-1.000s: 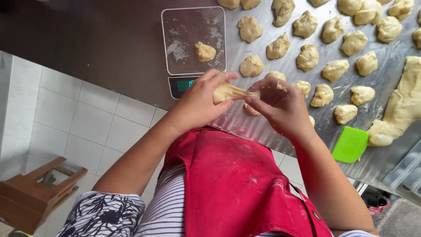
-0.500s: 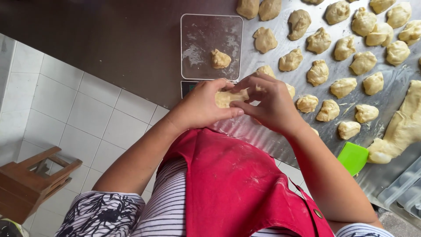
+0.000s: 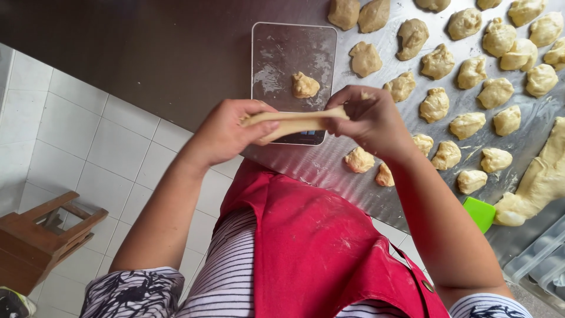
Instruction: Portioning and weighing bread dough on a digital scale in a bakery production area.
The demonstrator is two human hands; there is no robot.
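Both of your hands grip one pale, stretched strip of dough (image 3: 294, 122), held level above the near edge of the steel worktop (image 3: 176, 65). Your left hand (image 3: 226, 131) is closed around the strip's left end, fingers curled over the top and thumb beneath. Your right hand (image 3: 369, 118) pinches the right end between thumb and fingers. The strip spans the gap between the two hands and crosses in front of the flat digital kitchen scale (image 3: 292, 59), whose platform carries a small lump of dough (image 3: 305, 85). Portioned dough pieces (image 3: 465, 125) lie in loose rows on the worktop to the right of the scale, two of them just below your right wrist. A large uncut mass of dough (image 3: 538, 179) rests at the far right, with a green plastic scraper (image 3: 479, 212) just beside it. Your red apron (image 3: 312, 253) shows a dusting of flour.
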